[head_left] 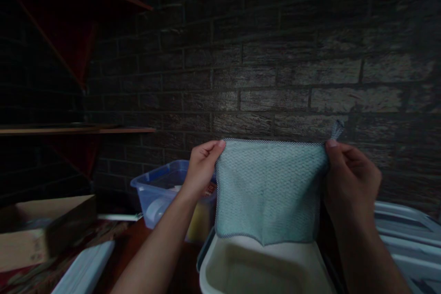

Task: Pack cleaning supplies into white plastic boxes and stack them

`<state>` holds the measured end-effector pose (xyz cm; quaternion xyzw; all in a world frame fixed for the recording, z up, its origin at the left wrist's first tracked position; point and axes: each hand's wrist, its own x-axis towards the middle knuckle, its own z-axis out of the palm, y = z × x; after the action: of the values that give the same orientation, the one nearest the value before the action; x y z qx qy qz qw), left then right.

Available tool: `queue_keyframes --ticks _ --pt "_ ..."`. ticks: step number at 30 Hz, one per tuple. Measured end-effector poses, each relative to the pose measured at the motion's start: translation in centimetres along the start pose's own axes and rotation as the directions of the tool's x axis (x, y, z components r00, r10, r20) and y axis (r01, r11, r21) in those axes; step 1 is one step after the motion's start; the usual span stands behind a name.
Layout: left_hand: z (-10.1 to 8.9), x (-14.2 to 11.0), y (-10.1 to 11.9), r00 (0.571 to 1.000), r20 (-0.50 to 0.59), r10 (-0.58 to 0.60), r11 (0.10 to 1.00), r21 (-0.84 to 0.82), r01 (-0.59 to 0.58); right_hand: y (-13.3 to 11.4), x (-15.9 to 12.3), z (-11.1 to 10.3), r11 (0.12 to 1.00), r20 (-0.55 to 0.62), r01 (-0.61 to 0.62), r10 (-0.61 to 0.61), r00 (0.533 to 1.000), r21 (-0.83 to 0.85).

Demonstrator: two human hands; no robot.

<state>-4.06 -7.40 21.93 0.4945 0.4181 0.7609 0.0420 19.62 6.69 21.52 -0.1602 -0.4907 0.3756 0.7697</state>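
A pale teal cleaning cloth (pixel 268 188) with a dark checked border hangs spread out between my two hands. My left hand (pixel 203 165) pinches its upper left corner between thumb and fingers. At the upper right corner, where a small checked hanging loop (pixel 336 129) sticks up, my right hand (pixel 351 174) pinches the fabric. The cloth's lower edge hangs over the far rim of a white plastic bin (pixel 210 266); whether it touches the rim I cannot tell. Inside the bin, the visible part is shadowed.
Left of the cloth stands a translucent blue tub (pixel 151 193) with items inside. Further left are an open cardboard box (pixel 69 225) and a pale flat object (pixel 84 268). Grey-white plastic lids or boxes (pixel 406 234) lie right. Shelves (pixel 131 130) project from the left before a brick wall (pixel 255 73).
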Motion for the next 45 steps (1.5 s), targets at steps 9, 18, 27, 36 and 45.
queue_keyframes --ticks 9,18,27,36,45 --pt "0.0 0.1 -0.5 0.958 -0.154 0.24 0.956 0.208 -0.206 -0.3 -0.4 0.2 0.943 0.018 0.217 -0.22 0.975 -0.254" --pt "0.1 0.6 -1.1 0.953 -0.146 0.265 0.947 0.223 -0.23 0.2 0.1 -0.1 0.776 0.099 0.36 -0.363 0.926 -0.518" --pt "0.1 0.8 -1.4 0.945 -0.125 0.301 0.935 0.233 -0.267 0.4 0.3 -0.2 0.747 0.109 0.396 -0.404 0.908 -0.534" --pt "0.4 0.7 -1.4 0.943 -0.098 0.317 0.93 0.226 -0.289 0.9 1.1 -0.6 0.654 0.095 0.446 -0.499 0.861 -0.611" --pt "0.7 0.3 -0.9 0.953 -0.07 0.294 0.94 0.2 -0.276 0.9 1.7 -0.9 0.522 0.12 0.507 -0.606 0.786 -0.685"
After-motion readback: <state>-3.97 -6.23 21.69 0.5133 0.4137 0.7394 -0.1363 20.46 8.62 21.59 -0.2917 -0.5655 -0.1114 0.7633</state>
